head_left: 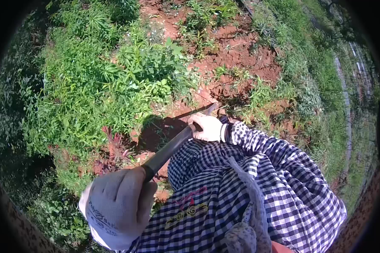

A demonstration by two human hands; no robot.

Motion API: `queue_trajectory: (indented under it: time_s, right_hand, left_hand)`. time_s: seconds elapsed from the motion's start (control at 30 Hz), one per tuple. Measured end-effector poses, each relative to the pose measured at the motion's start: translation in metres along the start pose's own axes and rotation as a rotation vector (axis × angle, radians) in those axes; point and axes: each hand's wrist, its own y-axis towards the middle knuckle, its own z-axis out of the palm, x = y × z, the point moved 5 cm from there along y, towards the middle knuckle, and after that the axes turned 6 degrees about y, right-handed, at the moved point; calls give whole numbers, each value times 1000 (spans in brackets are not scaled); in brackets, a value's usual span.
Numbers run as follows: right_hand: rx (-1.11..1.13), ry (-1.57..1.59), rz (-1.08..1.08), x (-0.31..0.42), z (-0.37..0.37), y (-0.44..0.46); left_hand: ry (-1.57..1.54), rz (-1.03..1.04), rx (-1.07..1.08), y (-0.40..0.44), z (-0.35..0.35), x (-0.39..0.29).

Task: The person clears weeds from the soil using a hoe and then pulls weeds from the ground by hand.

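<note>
My left hand, in a white glove with dark print, is wrapped round the near end of a dark wooden handle at the lower left. Farther along the same handle, my right hand, also in a white glove, grips it near the middle of the view. The handle slants up and to the right, and its far end reaches over red soil. What the tool's head looks like, I cannot make out. A black and white checked sleeve covers my right arm.
Dense green plants cover the ground on the left. Reddish-leaved plants stand below them. Grass grows along the right, beside a pale strip. A shadow falls on the soil beside the handle.
</note>
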Motion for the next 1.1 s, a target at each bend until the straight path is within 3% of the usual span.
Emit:
queue_trajectory:
  time_s: [0.1, 0.17, 0.2, 0.23, 0.3, 0.33, 0.37, 0.4, 0.43, 0.47, 0.53, 0.57, 0.63, 0.67, 0.7, 0.73, 0.77, 0.8, 0.83, 0.87, 0.9, 0.93, 1.03, 1.07, 1.1]
  right_hand:
    - [-64, 87, 243, -46, 13, -20]
    - [-34, 620, 529, -114, 62, -41]
    - [-154, 834, 615, -147, 90, -48]
    - [-175, 970, 871, -114, 73, -48]
    - [-146, 1521, 1015, -114, 78, -41]
    - [-261, 1757, 1134, -111, 78, -36]
    - [-333, 1657, 1381, -118, 81, -30]
    - [-359, 1586, 1213, -130, 78, -23]
    - [-358, 1551, 1142, -147, 85, -19]
    - [-359, 1515, 1073, -163, 92, -15]
    - [-487, 2037, 1230, -191, 120, -7]
    - [-639, 1930, 1507, -193, 121, -8]
    - [-442, 2235, 1374, -256, 181, -27]
    - [-601, 2070, 1487, -180, 129, -3]
    - [-499, 1965, 1437, -192, 147, -15]
    - [-397, 1864, 1380, -205, 164, -21]
    - [-420, 1768, 1405, -199, 164, -22]
    - [-512, 1655, 1487, -198, 161, -28]
    - [-606, 1533, 1566, -188, 152, -31]
    - [-518, 1561, 1533, -196, 152, -39]
    - [-478, 1526, 1475, -196, 146, -40]
    - [-438, 1489, 1415, -191, 137, -38]
    - [-548, 1380, 1322, -178, 91, -9]
    - [-579, 1418, 1301, -175, 76, 4]
    - [-513, 1344, 1246, -178, 63, 12]
  left_hand:
    - [-54, -209, 145, -20, 5, 38]
    - [-134, -462, 138, -34, 4, 53]
    - [-177, -587, 256, -36, 3, 57]
    - [-111, -539, 227, -32, 1, 48]
    - [16, -479, 290, -11, -2, 35]
    - [97, -695, 449, -3, -4, 25]
    - [87, -463, 372, 7, -5, 17]
    - [43, -455, 347, 11, -4, 10]
    - [-8, -576, 523, 5, -4, 10]
    - [-6, -590, 547, 7, -5, 11]
    - [-53, -535, 628, 6, 5, 15]
    - [-88, -520, 660, -1, 10, 14]
    - [-122, -665, 745, -34, 19, 30]
    - [-259, -904, 787, -42, 31, 34]
    - [-29, -714, 837, -82, 34, 36]
    - [-114, -755, 882, -124, 45, 40]
    - [-187, -1041, 1028, -182, 56, 33]
    - [-333, -1257, 1003, -239, 70, 23]
    - [-459, -1487, 1174, -296, 86, 7]
    - [-323, -1204, 1395, -303, 107, -8]
    - [-381, -1130, 1481, -331, 132, -30]
    - [-417, -1248, 1463, -377, 160, -55]
    - [-436, -1211, 1227, -346, 259, -88]
    - [-569, -1250, 1138, -337, 297, -96]
    - [-560, -1200, 993, -290, 331, -95]
